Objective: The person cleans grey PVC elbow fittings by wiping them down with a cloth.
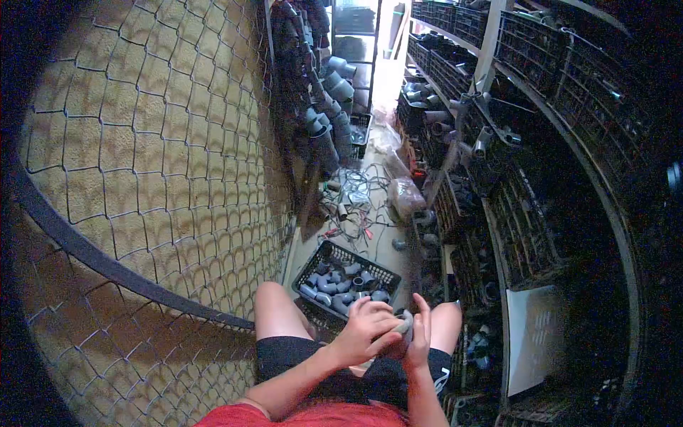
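In front of my lap, my left hand (370, 329) is closed over a grey pipe fitting (407, 320), its fingers bent across the top. My right hand (418, 340) supports the same fitting from the right side, with one finger stretched upward. A curved grey rim of the fitting shows between the hands; the rest is hidden by my fingers. Just beyond them, a black plastic crate (390, 276) on the floor holds several grey pipe elbows (327, 286) and similar fittings.
A chain-link fence (156, 142) runs along the left. Shelves of black crates (530, 50) line the right, with a white panel (533, 338) low down. Large grey pipe fittings (324, 146) are stacked ahead on the left. Cables, scraps and a plastic bag (405, 196) lie along the aisle floor.
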Demonstrator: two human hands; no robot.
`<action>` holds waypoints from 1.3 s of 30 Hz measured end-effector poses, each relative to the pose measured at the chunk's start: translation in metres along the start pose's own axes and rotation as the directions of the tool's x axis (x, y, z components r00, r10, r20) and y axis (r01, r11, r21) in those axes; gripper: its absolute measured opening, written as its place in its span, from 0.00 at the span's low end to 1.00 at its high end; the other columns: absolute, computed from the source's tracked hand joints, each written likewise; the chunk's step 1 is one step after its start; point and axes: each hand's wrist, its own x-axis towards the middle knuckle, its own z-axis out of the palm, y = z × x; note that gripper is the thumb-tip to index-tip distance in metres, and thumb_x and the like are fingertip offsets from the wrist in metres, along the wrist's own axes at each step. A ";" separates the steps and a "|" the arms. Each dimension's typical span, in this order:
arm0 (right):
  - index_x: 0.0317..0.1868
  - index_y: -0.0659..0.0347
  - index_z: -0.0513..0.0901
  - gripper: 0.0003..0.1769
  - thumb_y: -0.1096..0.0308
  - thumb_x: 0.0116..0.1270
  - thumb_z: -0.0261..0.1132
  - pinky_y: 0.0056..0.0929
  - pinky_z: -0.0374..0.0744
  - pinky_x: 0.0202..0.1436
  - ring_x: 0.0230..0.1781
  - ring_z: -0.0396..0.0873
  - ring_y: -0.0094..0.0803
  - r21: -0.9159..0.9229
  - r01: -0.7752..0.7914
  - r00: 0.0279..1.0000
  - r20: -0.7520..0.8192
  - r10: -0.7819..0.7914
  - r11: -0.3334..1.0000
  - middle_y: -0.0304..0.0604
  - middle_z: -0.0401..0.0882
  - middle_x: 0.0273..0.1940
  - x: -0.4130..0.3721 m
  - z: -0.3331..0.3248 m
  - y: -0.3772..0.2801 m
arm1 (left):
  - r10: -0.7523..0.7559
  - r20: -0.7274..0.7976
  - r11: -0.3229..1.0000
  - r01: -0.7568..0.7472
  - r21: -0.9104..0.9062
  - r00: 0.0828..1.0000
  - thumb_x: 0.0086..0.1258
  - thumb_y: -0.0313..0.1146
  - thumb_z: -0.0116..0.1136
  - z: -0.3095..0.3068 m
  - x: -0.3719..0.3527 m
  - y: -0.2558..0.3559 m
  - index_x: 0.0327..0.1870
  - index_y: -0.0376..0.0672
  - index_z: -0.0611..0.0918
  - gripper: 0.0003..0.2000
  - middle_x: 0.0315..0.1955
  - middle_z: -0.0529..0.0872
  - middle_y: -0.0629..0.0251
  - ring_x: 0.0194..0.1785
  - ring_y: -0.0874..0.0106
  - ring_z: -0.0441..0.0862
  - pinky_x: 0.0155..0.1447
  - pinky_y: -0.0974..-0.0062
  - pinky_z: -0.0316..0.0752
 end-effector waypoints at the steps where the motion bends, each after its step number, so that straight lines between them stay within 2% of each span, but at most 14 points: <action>1: 0.74 0.61 0.57 0.28 0.64 0.76 0.46 0.38 0.77 0.60 0.56 0.78 0.41 -0.172 0.095 0.995 0.024 -0.092 0.981 0.50 0.72 0.62 0.002 -0.003 -0.003 | 0.002 -0.003 1.000 -0.002 0.001 1.000 0.70 0.44 0.61 -0.001 -0.002 0.003 0.49 0.45 0.86 0.15 0.48 0.83 0.62 0.62 0.57 0.75 0.70 0.56 0.62; 3: 0.74 0.61 0.58 0.29 0.65 0.75 0.49 0.37 0.78 0.56 0.50 0.80 0.39 -0.375 0.156 0.987 0.089 -0.132 0.914 0.49 0.76 0.54 0.004 -0.004 -0.011 | -0.275 -0.038 0.905 0.245 -0.347 0.961 0.70 0.42 0.61 -0.005 -0.006 0.015 0.50 0.44 0.85 0.14 0.51 0.84 0.61 0.66 0.55 0.74 0.74 0.49 0.56; 4: 0.74 0.60 0.59 0.29 0.66 0.74 0.51 0.36 0.80 0.52 0.44 0.81 0.38 -0.555 0.215 0.976 0.156 -0.153 0.803 0.49 0.80 0.46 0.004 -0.004 -0.015 | -0.465 0.038 0.671 0.380 -0.636 0.885 0.71 0.39 0.60 0.005 -0.010 0.010 0.47 0.43 0.85 0.11 0.52 0.85 0.59 0.66 0.54 0.75 0.76 0.47 0.52; 7: 0.72 0.60 0.62 0.31 0.67 0.70 0.57 0.33 0.81 0.44 0.35 0.83 0.33 -0.694 0.378 0.926 0.263 -0.272 0.613 0.48 0.84 0.33 0.010 -0.010 -0.007 | -0.250 0.003 0.901 0.233 -0.367 0.968 0.71 0.37 0.60 -0.012 0.003 0.006 0.46 0.42 0.84 0.10 0.48 0.86 0.59 0.65 0.57 0.77 0.76 0.54 0.55; 10: 0.65 0.61 0.70 0.24 0.66 0.69 0.57 0.28 0.77 0.41 0.34 0.77 0.26 -0.251 0.080 0.997 0.040 -0.072 0.965 0.41 0.80 0.35 0.010 -0.015 -0.009 | -0.081 -0.010 0.968 0.076 -0.241 0.997 0.70 0.36 0.61 -0.008 0.003 -0.010 0.42 0.43 0.86 0.08 0.47 0.86 0.63 0.58 0.61 0.80 0.69 0.60 0.65; 12: 0.64 0.61 0.72 0.23 0.65 0.70 0.56 0.26 0.76 0.42 0.35 0.76 0.24 -0.209 -0.027 0.992 0.114 0.052 0.978 0.39 0.79 0.36 0.013 -0.029 -0.004 | 0.030 -0.030 0.986 -0.034 -0.162 0.999 0.67 0.35 0.65 -0.012 0.007 0.000 0.37 0.44 0.86 0.06 0.41 0.87 0.63 0.50 0.64 0.81 0.60 0.60 0.70; 15: 0.63 0.63 0.72 0.22 0.62 0.73 0.55 0.23 0.75 0.47 0.40 0.76 0.24 -0.194 -0.193 0.945 0.226 0.235 0.962 0.39 0.80 0.38 0.005 -0.026 0.000 | -0.183 -0.191 0.978 0.159 -0.132 0.965 0.65 0.35 0.67 -0.016 0.009 0.012 0.32 0.44 0.84 0.06 0.40 0.86 0.62 0.50 0.65 0.81 0.58 0.61 0.72; 20: 0.63 0.62 0.73 0.21 0.63 0.75 0.55 0.26 0.77 0.51 0.45 0.79 0.27 0.079 -0.290 0.949 0.153 0.276 0.954 0.43 0.81 0.45 0.001 -0.029 0.016 | 0.043 0.114 0.990 -0.027 -0.141 0.993 0.72 0.37 0.55 -0.001 -0.013 0.001 0.53 0.43 0.77 0.13 0.53 0.81 0.58 0.61 0.60 0.78 0.76 0.47 0.51; 25: 0.62 0.62 0.73 0.18 0.65 0.75 0.54 0.28 0.77 0.53 0.47 0.79 0.29 -0.018 -0.257 0.949 0.184 0.256 0.966 0.43 0.81 0.47 -0.006 -0.024 0.026 | -0.026 0.328 0.968 0.106 -0.228 0.944 0.74 0.39 0.53 0.004 -0.023 -0.004 0.61 0.41 0.71 0.19 0.57 0.76 0.53 0.67 0.54 0.72 0.79 0.45 0.44; 27: 0.61 0.64 0.73 0.18 0.65 0.76 0.53 0.29 0.76 0.55 0.48 0.79 0.29 -0.331 0.013 0.999 0.053 0.005 0.944 0.43 0.80 0.48 -0.011 -0.009 0.027 | -0.049 0.161 0.959 0.092 -0.269 0.986 0.77 0.43 0.51 0.010 -0.024 -0.009 0.57 0.37 0.71 0.18 0.46 0.79 0.55 0.55 0.57 0.77 0.77 0.46 0.48; 32: 0.59 0.66 0.72 0.18 0.64 0.78 0.46 0.30 0.73 0.58 0.53 0.75 0.30 -0.174 0.169 0.983 -0.046 -0.180 0.970 0.45 0.75 0.52 -0.022 -0.001 0.069 | -0.094 -0.127 0.948 0.050 -0.314 0.987 0.77 0.43 0.52 0.027 -0.015 -0.010 0.38 0.41 0.77 0.13 0.29 0.80 0.63 0.39 0.56 0.81 0.71 0.48 0.62; 35: 0.59 0.61 0.73 0.20 0.58 0.80 0.44 0.37 0.78 0.52 0.44 0.79 0.36 0.111 -0.241 0.971 0.039 0.238 0.964 0.45 0.78 0.50 -0.010 -0.018 0.063 | -0.068 -0.209 0.935 -0.011 -0.355 0.976 0.76 0.46 0.53 0.024 -0.017 -0.011 0.36 0.41 0.77 0.16 0.29 0.81 0.62 0.39 0.55 0.81 0.70 0.48 0.65; 37: 0.60 0.55 0.74 0.21 0.52 0.80 0.45 0.44 0.82 0.40 0.31 0.82 0.42 0.447 -0.834 0.536 0.796 0.282 0.323 0.46 0.81 0.46 -0.005 -0.025 0.041 | -0.051 -0.273 0.924 -0.059 -0.378 0.961 0.76 0.50 0.53 0.022 -0.012 -0.011 0.34 0.41 0.77 0.18 0.28 0.81 0.62 0.40 0.54 0.81 0.69 0.47 0.65; 39: 0.60 0.50 0.74 0.23 0.45 0.78 0.46 0.47 0.81 0.28 0.22 0.80 0.45 0.447 -0.824 0.562 0.721 0.405 0.347 0.47 0.83 0.43 -0.007 -0.022 0.042 | 0.043 -0.171 0.937 -0.099 -0.335 0.984 0.76 0.51 0.52 0.012 -0.008 -0.012 0.37 0.41 0.78 0.20 0.27 0.83 0.60 0.36 0.55 0.83 0.69 0.44 0.65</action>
